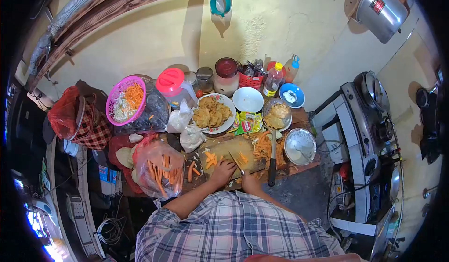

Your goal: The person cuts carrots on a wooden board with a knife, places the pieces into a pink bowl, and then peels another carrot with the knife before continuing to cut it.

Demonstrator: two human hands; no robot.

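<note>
My left hand (223, 172) rests on the wooden cutting board (229, 146), fingers curled down. What is under those fingers is hidden. Close beside it, my right hand (250, 183) is closed on the handle of a knife (237, 164), whose blade slants up and left across the board. Cut carrot pieces (211, 159) lie left of the blade, and thin orange strips (242, 157) lie just right of it. Left of the board are a few loose carrot lengths (191, 172) and a clear plastic bag of carrots (163, 171).
Behind the board stand a plate of fried fritters (230, 114), a white bowl (248, 99) and a pink basket of shredded vegetables (112, 104). Orange peelings (263, 146), a long-handled strainer (272, 166) and a bowl of white paste (299, 138) are at right. A stove (358, 107) stands further right.
</note>
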